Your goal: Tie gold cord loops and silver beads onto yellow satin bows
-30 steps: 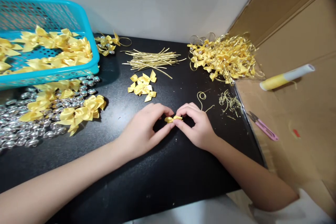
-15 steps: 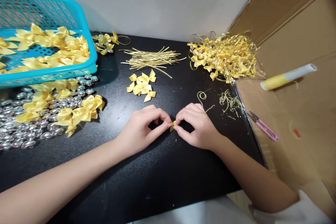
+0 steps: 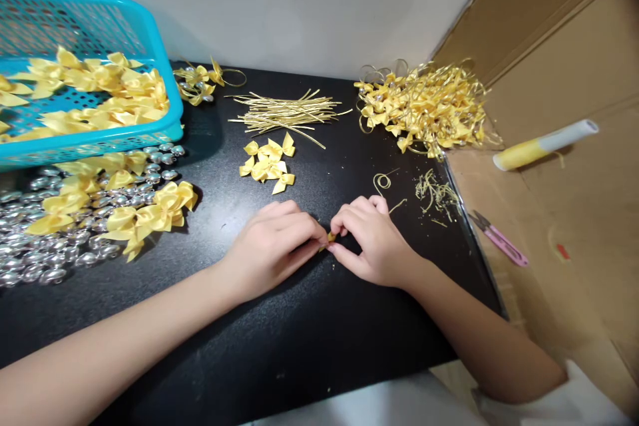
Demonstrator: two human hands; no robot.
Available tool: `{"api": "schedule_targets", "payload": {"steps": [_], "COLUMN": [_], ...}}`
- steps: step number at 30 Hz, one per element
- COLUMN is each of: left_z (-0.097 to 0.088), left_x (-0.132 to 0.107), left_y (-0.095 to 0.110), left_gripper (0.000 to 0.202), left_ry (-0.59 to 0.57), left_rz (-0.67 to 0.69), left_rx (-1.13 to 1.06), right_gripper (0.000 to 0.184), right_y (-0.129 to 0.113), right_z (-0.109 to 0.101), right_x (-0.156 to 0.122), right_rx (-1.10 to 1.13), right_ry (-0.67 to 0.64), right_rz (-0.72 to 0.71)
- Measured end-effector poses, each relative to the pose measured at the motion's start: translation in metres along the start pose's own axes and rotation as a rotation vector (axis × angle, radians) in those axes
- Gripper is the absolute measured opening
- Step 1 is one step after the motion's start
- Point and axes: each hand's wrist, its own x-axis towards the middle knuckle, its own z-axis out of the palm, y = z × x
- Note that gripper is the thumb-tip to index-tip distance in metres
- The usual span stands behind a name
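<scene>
Between my fingertips is a small yellow ribbon bow (image 3: pixel 331 237), mostly covered by the fingers. My left hand (image 3: pixel 279 246) pinches it from the left, fingers closed together. From the other side, the thumb and forefinger of my right hand (image 3: pixel 372 239) close on it too. Just beyond my hands lies a small cluster of yellow bows (image 3: pixel 269 163). Behind that cluster is a bundle of gold cords (image 3: pixel 289 112). A thin coiled cord (image 3: pixel 382 181) rests on the black table (image 3: pixel 279 346) above my right hand.
A blue basket (image 3: pixel 164 93) of yellow bows stands at left, above silver beads (image 3: pixel 54 256) with more bows. Finished-looking bow loops (image 3: pixel 424 106) are heaped at back right. Cord scraps (image 3: pixel 436 194), pink thread snips (image 3: pixel 504 246) and a yellow-white tube (image 3: pixel 546 144) lie to the right.
My left fingers have folded further over the bow, which now shows less. My right thumb and forefinger have shifted slightly left. The surrounding things have stayed in place.
</scene>
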Motion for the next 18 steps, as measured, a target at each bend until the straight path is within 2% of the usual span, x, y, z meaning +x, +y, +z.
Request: {"api": "schedule_targets", "payload": {"steps": [5,14,18], "left_z": [0.000,-0.007,-0.007], "left_x": [-0.001,0.005,0.006], "left_y": [-0.003,-0.010,-0.009], "left_gripper": [0.005,0.004,0.006], "left_ry": [-0.021,-0.207,-0.200], "left_rz": [-0.026,-0.114,-0.115], "left_rx": [-0.011,-0.208,-0.207], "right_gripper": [0.010,0.013,0.014], "right_y": [0.001,0.000,0.000], "right_z": [0.000,-0.002,-0.002], "right_x": [0.000,0.000,0.001], "right_rx": [-0.001,0.236,0.280], "right_ry": [-0.031,-0.086,-0.096], "right_rz": [-0.034,0.002,0.014]}}
